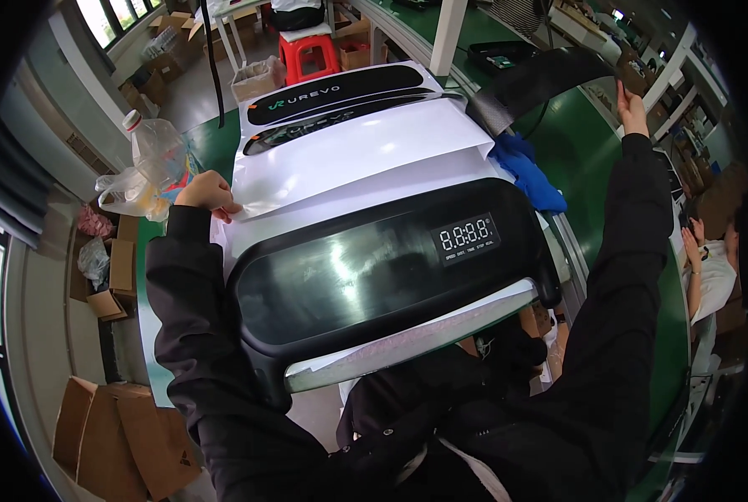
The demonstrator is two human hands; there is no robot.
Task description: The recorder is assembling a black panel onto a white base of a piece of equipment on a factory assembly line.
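Note:
A glossy black display panel [374, 268] with rounded ends and a digital readout lies in front of me on the workbench. Behind it, a white sheet [366, 159] has its near edge lifted and curled. My left hand [209, 196] pinches that sheet at its left corner. Out to the right, my right hand [632, 110] grips the end of a bent black adhesive strip [550, 84], which hangs in an arc with its other end near the sheet. Beyond the white sheet lie black printed overlay stickers [340, 92] on white backing.
A blue cloth [526, 171] lies right of the sheets on the green bench [579, 159]. Plastic bottles [152, 151] stand at the left edge. Cardboard boxes [123, 435] sit on the floor at left. A red stool [309, 57] is at the back; another person [713, 268] is at far right.

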